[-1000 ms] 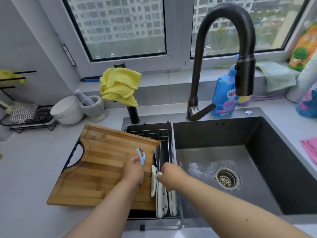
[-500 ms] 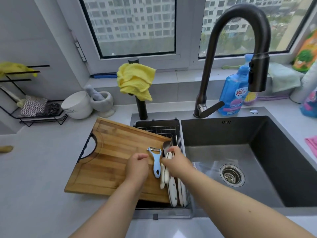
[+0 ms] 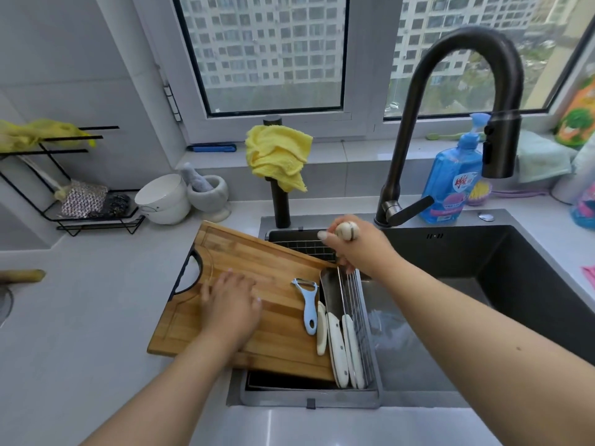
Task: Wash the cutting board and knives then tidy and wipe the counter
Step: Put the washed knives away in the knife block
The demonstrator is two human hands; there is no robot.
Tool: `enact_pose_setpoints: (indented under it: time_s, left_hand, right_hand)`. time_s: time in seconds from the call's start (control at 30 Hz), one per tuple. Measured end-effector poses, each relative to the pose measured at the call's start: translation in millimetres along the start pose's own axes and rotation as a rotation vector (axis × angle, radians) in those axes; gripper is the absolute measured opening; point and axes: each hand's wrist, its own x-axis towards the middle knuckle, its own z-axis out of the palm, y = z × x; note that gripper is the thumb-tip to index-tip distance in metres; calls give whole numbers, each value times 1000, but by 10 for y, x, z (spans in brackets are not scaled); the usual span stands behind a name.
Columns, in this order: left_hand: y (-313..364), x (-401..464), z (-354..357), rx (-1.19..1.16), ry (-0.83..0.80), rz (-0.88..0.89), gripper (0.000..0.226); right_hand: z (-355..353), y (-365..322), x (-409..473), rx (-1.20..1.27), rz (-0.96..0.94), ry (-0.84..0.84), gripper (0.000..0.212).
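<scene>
Two hands busy: your left hand (image 3: 230, 304) lies flat, fingers straight, on the board (image 3: 257, 294), which bridges table (image 3: 80, 333) and sink rack (image 3: 367, 320). Your right hand (image 3: 357, 246) is clamped round a white knife handle (image 3: 347, 230) above the rack. Peeler (image 3: 308, 304) lies on the board's right edge.

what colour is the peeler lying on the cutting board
Light blue, with a metal blade head. The peeler shows clearly in the head view.

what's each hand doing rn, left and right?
Left hand: open, fingers flat, pressing on the cutting board.
Right hand: closed on a white knife handle, blade hidden behind the hand.
</scene>
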Motion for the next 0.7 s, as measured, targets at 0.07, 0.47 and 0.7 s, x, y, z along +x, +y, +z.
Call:
enact_pose_setpoints:
  time_s: [0.07,0.47,0.7]
  left_hand:
    - [-109,14,18,98,-120,25,45]
    - [-226,-26,-2,33,-212,50,47]
    - [-310,-42,-24,-76,-176,75,39]
  right_hand:
    - [-24,-176,7,-4,-92,100,17]
    - [230,-565,54,92,-164,-13,14]
    - [360,-651,34,22,-230,16,13]
